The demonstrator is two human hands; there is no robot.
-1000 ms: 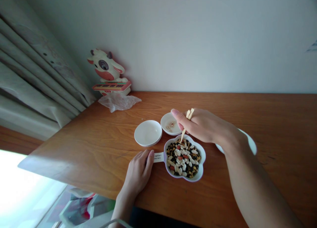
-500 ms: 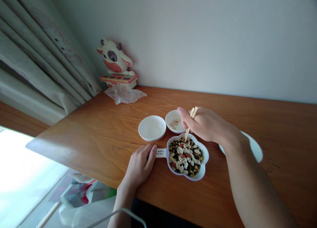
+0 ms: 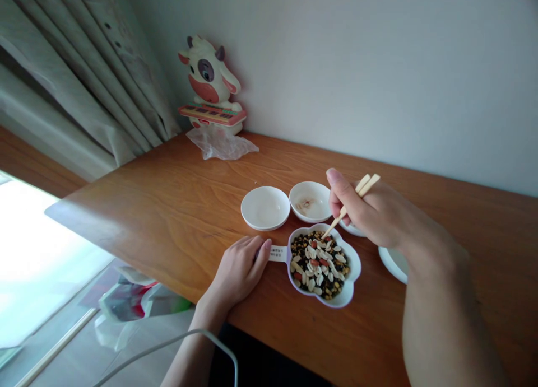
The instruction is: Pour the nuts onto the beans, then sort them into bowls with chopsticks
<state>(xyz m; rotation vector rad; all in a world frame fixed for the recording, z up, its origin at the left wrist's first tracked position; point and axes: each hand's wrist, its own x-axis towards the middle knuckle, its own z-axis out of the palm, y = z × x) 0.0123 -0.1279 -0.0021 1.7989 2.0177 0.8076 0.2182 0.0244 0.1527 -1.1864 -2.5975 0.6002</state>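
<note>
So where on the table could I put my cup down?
The wood left of the empty white dish, toward the plastic bag, is bare; so is the far right by the wall. Around the flower-shaped bowl it is crowded with dishes and both hands.

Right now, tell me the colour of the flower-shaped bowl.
White, seen in the head view: the flower-shaped bowl holds mixed dark, pale and red beans.
</note>
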